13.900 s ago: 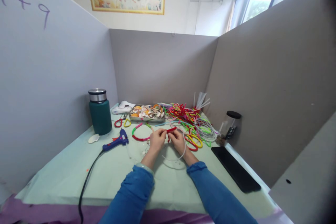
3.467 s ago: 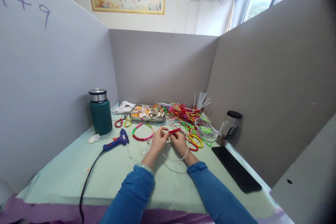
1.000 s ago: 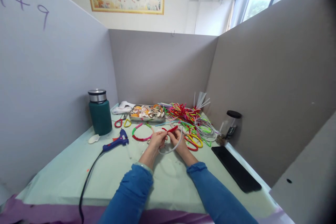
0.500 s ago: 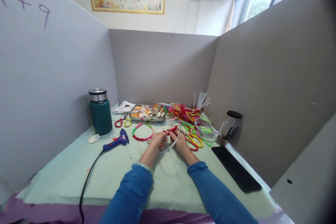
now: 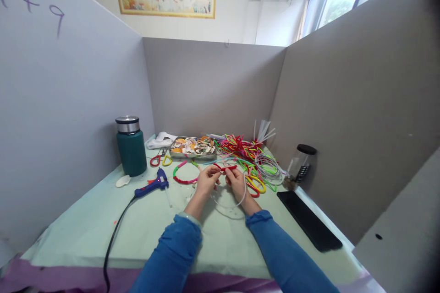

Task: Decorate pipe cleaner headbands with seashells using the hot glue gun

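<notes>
A thin whitish hoop (image 5: 245,191) hangs from my right hand (image 5: 237,184), which is closed on its top part, where red fuzzy wrapping covers it. My left hand (image 5: 206,183) pinches a red pipe cleaner (image 5: 217,165) beside that wrapping; its exact grip is partly hidden by the fingers. Left of my hands lies a ring wrapped in pink, green and red pipe cleaner (image 5: 184,182). Red-and-yellow-handled scissors (image 5: 260,186) rest just right of my right hand.
A blue glue gun (image 5: 153,187) with a black cord lies left, by a green thermos (image 5: 131,153) and a white spoon (image 5: 123,181). Behind are a tray of shells (image 5: 192,157), more scissors (image 5: 156,160) and piled pipe cleaners (image 5: 240,147). Right are a jar (image 5: 300,167) and black phone (image 5: 309,222).
My right hand has turned the hoop, so its whitish loop now hangs lower and wider to the right. The red wrapped part lies more level between my fingers.
</notes>
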The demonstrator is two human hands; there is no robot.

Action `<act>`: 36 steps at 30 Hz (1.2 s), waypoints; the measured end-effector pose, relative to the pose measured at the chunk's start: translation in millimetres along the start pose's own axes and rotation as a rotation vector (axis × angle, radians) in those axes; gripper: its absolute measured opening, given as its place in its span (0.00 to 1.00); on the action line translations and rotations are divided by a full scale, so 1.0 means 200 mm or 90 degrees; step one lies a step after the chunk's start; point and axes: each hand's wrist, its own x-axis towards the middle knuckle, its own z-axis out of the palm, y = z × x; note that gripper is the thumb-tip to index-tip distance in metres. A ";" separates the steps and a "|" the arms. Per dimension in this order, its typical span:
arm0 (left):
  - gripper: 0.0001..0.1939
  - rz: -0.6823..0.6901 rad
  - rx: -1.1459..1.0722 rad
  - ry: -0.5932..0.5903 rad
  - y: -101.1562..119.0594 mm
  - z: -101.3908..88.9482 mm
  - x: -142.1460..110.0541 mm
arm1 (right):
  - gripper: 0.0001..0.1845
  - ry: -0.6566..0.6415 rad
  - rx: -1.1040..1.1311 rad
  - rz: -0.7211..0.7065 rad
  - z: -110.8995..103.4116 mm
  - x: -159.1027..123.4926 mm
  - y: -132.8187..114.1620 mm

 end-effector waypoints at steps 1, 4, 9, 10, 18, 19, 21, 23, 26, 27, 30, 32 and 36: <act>0.11 0.004 0.013 0.004 -0.01 0.00 0.00 | 0.21 0.002 -0.005 -0.002 0.00 0.00 0.00; 0.09 0.025 0.061 0.028 -0.04 0.00 0.02 | 0.20 -0.001 -0.031 -0.011 0.00 0.00 0.00; 0.09 0.048 0.119 0.066 -0.07 -0.01 0.03 | 0.20 -0.002 -0.039 -0.017 0.00 0.00 0.01; 0.09 0.049 0.136 0.071 -0.07 -0.01 0.03 | 0.20 -0.002 -0.041 -0.015 0.00 0.00 0.00; 0.08 0.088 0.282 0.087 -0.02 -0.01 0.01 | 0.20 -0.017 -0.034 -0.005 0.00 -0.01 0.00; 0.08 0.097 0.296 0.083 -0.02 -0.01 0.01 | 0.20 -0.017 -0.037 -0.010 0.00 -0.01 0.00; 0.08 0.114 0.316 0.077 -0.02 -0.02 0.01 | 0.20 -0.015 -0.050 -0.022 0.00 -0.01 0.01; 0.08 0.119 0.319 0.074 -0.02 -0.02 0.01 | 0.19 -0.011 -0.069 -0.033 0.00 -0.01 0.01; 0.07 0.107 0.299 0.061 -0.03 -0.02 0.02 | 0.18 -0.011 -0.076 -0.045 0.00 -0.01 0.01; 0.06 0.101 0.293 0.053 -0.03 -0.02 0.02 | 0.17 -0.014 -0.075 -0.046 0.00 -0.01 0.01; 0.08 0.088 0.266 0.038 -0.04 -0.02 0.03 | 0.16 -0.030 -0.086 -0.044 0.00 -0.01 0.01; 0.08 0.072 0.220 0.037 -0.06 -0.03 0.04 | 0.15 -0.034 -0.105 -0.050 0.01 -0.01 0.01; 0.07 0.016 0.108 0.059 -0.09 -0.04 0.07 | 0.14 -0.058 -0.163 -0.073 0.01 -0.03 -0.01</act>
